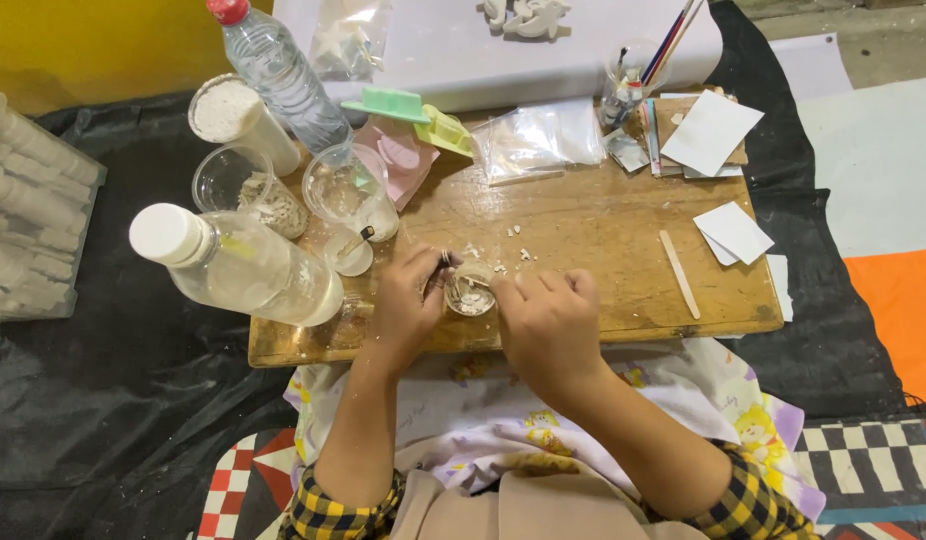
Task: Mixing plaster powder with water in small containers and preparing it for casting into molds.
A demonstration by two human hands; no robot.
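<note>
A small round cup [472, 295] with white paste inside sits on the wooden board [603, 230] near its front edge. My left hand [408, 305] is at the cup's left side and pinches a thin dark tool [443, 263] whose tip points into the cup. My right hand [548, 325] curls against the cup's right rim, fingers bent over it. Small white crumbs [518, 255] lie on the board just behind the cup.
Left on the board stand a large clear bottle with white cap [233, 265], plastic cups [351, 190], a water bottle [283, 75] and a powder jar [233, 115]. A wooden stick [679, 273], white cards [733, 232], plastic bags [538, 140] and a brush cup [628, 80] lie right.
</note>
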